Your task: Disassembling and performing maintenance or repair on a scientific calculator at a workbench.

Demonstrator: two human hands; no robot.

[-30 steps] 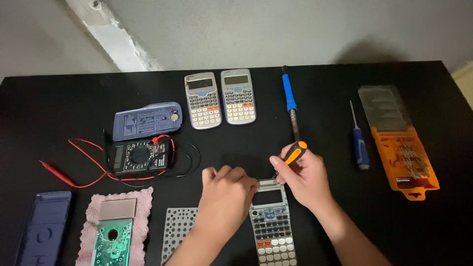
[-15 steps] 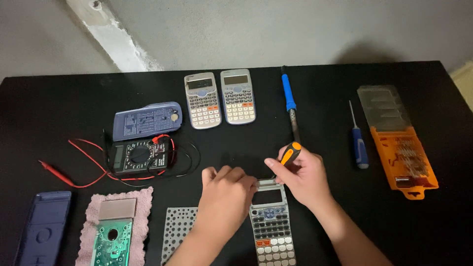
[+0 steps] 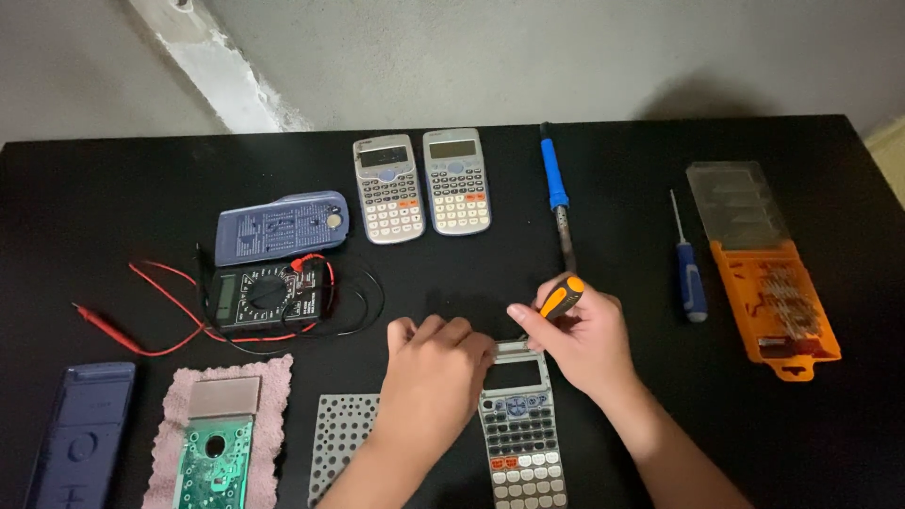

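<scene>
The grey scientific calculator with its front shell loosened [image 3: 520,429] lies flat on the black table [image 3: 141,188], near its front edge, top end away from the person. The right hand [image 3: 580,344] is closed around an orange-and-black-handled screwdriver [image 3: 560,298], tip angled down to the calculator's top edge, though the tip itself seems hidden by the fingers. The left hand [image 3: 432,372] lies palm-down, fingers curled, pressing the calculator's upper left corner; it grips nothing that I can see. To do this well, I judge the tool should stay low and level at the seam, with steady downward pressure from the bracing hand
</scene>
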